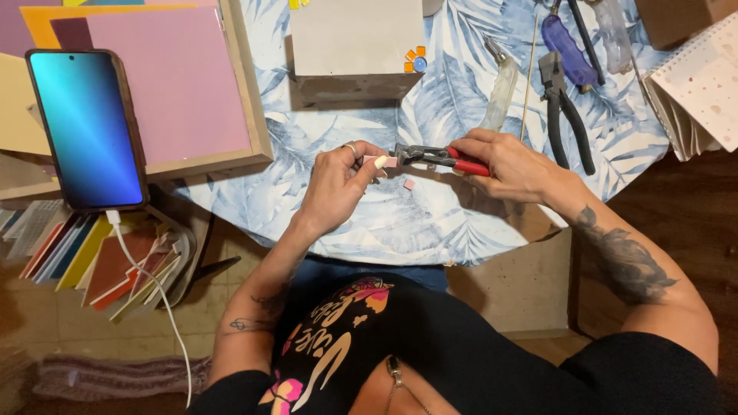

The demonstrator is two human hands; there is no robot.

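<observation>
My left hand [338,180] pinches a small pink tile piece [387,161] between thumb and fingers above the leaf-patterned tablecloth [361,223]. My right hand [511,165] grips red-handled tile nippers [438,157], whose dark jaws meet the right edge of the pink piece. A tiny pink square chip [409,184] lies on the cloth just below the jaws.
Black pliers [565,115], a purple-handled tool [567,46] and a clear-handled tool [500,88] lie at the back right. A grey slab [357,38] with small orange tiles sits at the back. A phone [86,127] leans on a framed pink board [181,84]; coloured sheets [100,261] are stacked at the left.
</observation>
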